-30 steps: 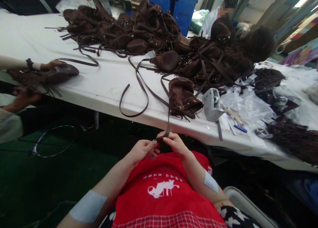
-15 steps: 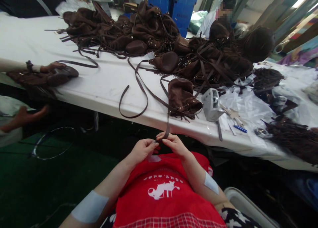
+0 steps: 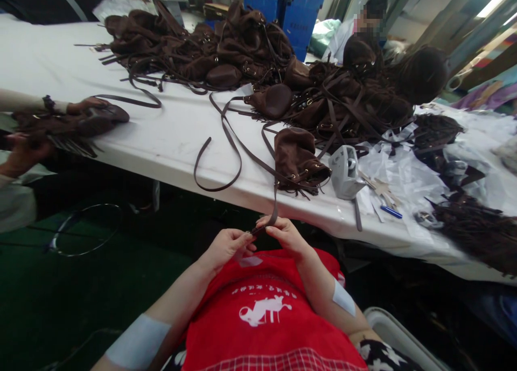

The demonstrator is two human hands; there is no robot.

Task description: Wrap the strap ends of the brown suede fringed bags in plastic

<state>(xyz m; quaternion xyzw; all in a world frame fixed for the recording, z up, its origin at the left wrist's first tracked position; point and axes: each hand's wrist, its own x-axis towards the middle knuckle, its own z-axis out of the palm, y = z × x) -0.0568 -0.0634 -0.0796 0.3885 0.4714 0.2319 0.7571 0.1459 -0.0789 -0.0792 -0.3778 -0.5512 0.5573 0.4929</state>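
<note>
Above my red apron, my left hand (image 3: 231, 245) pinches the end of a dark brown strap (image 3: 276, 201). My right hand (image 3: 284, 233) grips the same strap just beside it, fingers closed. The strap runs up over the table edge to a small brown suede bag (image 3: 296, 158) with metal eyelets and fringe, which lies near the front of the white table (image 3: 173, 145). Another length of strap curls on the table left of this bag. Fine detail of the strap between my fingertips is too small to tell.
Brown bags (image 3: 242, 48) are heaped along the table's back. A grey device (image 3: 346, 172), a blue pen (image 3: 391, 212) and clear plastic (image 3: 407, 166) lie to the right. At left, a person's hands (image 3: 26, 154) hold another bag; someone else is behind the heap.
My left hand has shifted slightly left and down, and more of the strap shows between my hands. The other person's lower hand has moved up to the bag at left.
</note>
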